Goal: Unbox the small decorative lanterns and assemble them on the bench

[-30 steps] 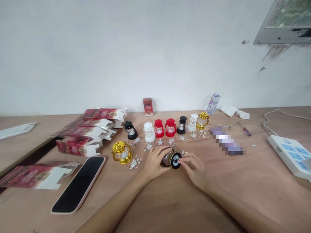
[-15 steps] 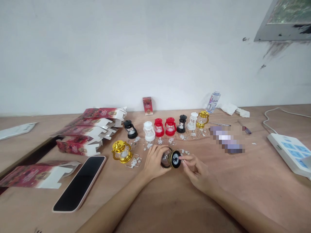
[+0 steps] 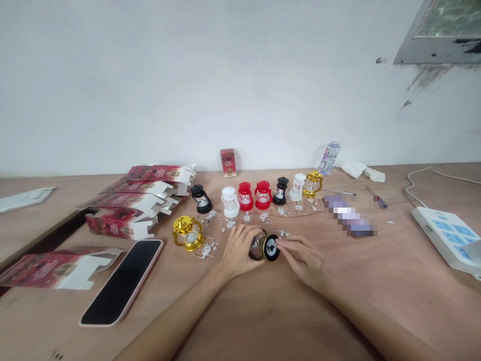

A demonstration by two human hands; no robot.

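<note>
My left hand (image 3: 237, 250) is wrapped round a small lantern (image 3: 270, 248), which lies tilted on its side with its round black base turned toward my right hand. A pale recess with a dark shape shows in the middle of the base. My right hand (image 3: 303, 258) is at the base's right edge, thumb and fingertips pinched together; whatever they hold is too small to make out. To the left stands a gold lantern (image 3: 188, 233). Behind my hands is a row of lanterns, among them a white one (image 3: 230, 203), a red one (image 3: 263, 195) and a black one (image 3: 280, 191), with small metal parts (image 3: 264, 217) before them.
Flattened red boxes (image 3: 120, 220) and a phone (image 3: 122, 283) lie on the left. An upright red box (image 3: 228, 163) and a bottle (image 3: 329, 157) are near the wall. On the right are a screwdriver (image 3: 380, 201), tissues (image 3: 355, 169) and a white power strip (image 3: 447, 240).
My right hand's fingers have shifted slightly up along the edge of the lantern's base. My left hand keeps the lantern in nearly the same place.
</note>
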